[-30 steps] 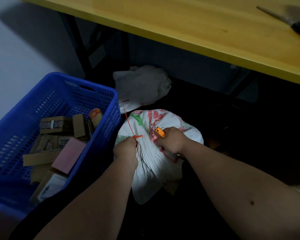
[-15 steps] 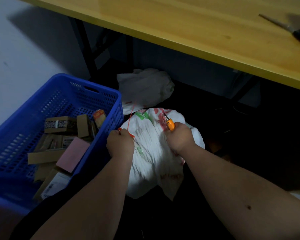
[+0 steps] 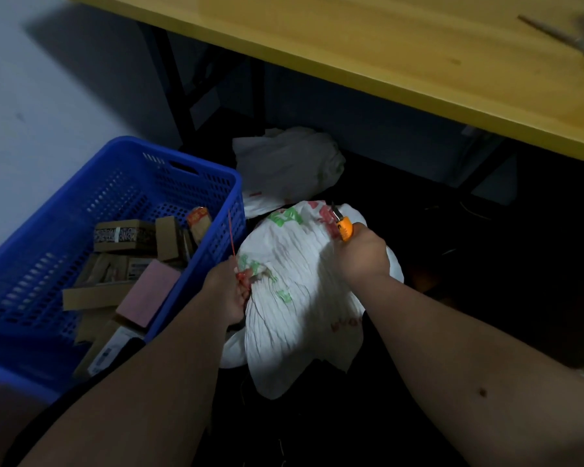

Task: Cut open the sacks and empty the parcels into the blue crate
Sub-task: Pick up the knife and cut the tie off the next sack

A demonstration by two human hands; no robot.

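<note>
Here left hand (image 3: 228,291) pinches red tie (image 3: 232,241); right hand (image 3: 361,252) grips cutter (image 3: 343,227); crumpled sack (image 3: 287,163) behind.

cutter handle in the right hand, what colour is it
Orange, seen in the head view: cutter handle.

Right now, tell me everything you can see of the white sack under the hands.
The white sack looks like woven plastic with green and red print, creased and bulging. It lies on the dark floor beside the blue crate. The left hand grips its gathered neck and red tie; the right hand, holding an orange cutter, rests on top.
</note>
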